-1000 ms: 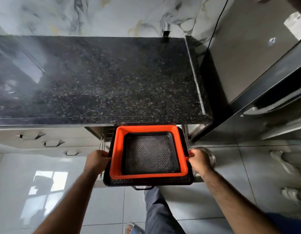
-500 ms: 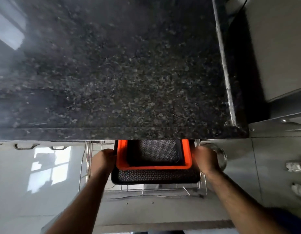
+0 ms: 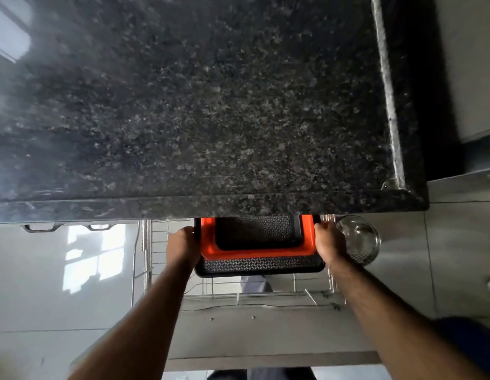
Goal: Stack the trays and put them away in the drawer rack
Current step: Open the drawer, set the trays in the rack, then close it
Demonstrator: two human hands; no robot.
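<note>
Each grip is clamped on a short end of the stack: the left hand (image 3: pixel 183 249) on the left edge, the right hand (image 3: pixel 329 244) on the right; between them the trays (image 3: pixel 261 263) sit nested, black in orange in black, long axis running hand to hand; they hang level over the wire drawer rack (image 3: pixel 265 296), their far half already hidden under the table (image 3: pixel 199 105); a glass bowl (image 3: pixel 360 239) sits just right of the right hand.
</note>
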